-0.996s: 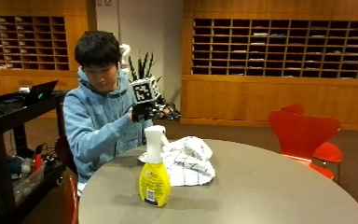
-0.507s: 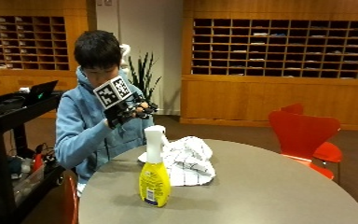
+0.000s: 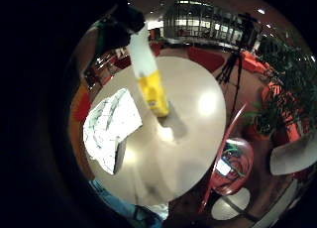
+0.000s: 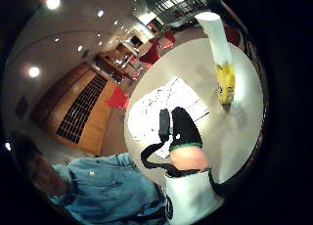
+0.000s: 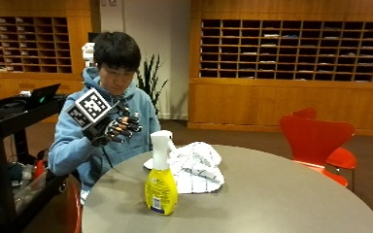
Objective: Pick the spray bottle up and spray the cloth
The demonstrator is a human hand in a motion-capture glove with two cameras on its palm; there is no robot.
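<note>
A yellow spray bottle with a white head stands upright near the round table's front left edge. Just behind it lies a crumpled white checked cloth. My gloved right hand hangs in the air above the table's left edge, at chest height, apart from the bottle. Its fingers are loosely curled and hold nothing. Both palm views look down on the bottle and the cloth lying on the table beside it.
The round grey table carries only the bottle and cloth. A red chair stands at its far right. A black cart with a laptop is at the left, next to the person.
My right hand has come down and to the left from in front of the chest, closer to the table's left edge. Bottle and cloth have not moved.
</note>
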